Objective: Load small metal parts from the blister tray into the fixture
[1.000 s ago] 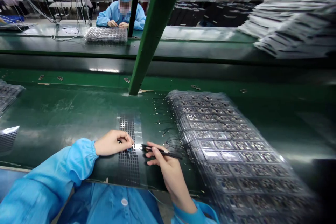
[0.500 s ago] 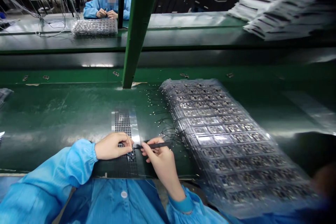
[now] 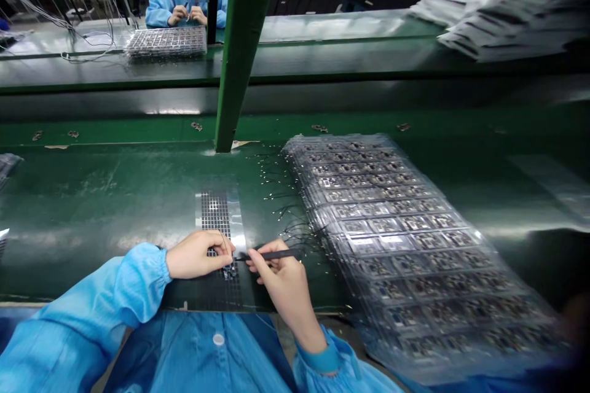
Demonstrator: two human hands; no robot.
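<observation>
Tweezers with dark arms (image 3: 279, 254) are gripped in my right hand (image 3: 286, 282), their tips pointing left toward my other hand. My left hand (image 3: 203, 254) is closed, thumb and fingers pinching a small circuit board (image 3: 228, 271) with a thin wire. That board is partly covered by the fingers. Beneath both lies a clear sheet with a grid of small dark pieces (image 3: 214, 211), flat on the green bench. The tweezer tips are close to the left fingertips; whether they touch the board I cannot tell.
To the right stands a stack of clear plastic trays (image 3: 387, 221) filled with circuit boards, thin black wires (image 3: 295, 221) hanging from its left side. A green post (image 3: 244, 55) rises ahead. Across the bench a co-worker (image 3: 187, 0) sits behind another tray stack (image 3: 166, 42). White stacked sheets (image 3: 502, 6) stand far right.
The view has shifted very slightly. Both hands keep nearly the same place and hold. The co-worker's hands have moved a little.
</observation>
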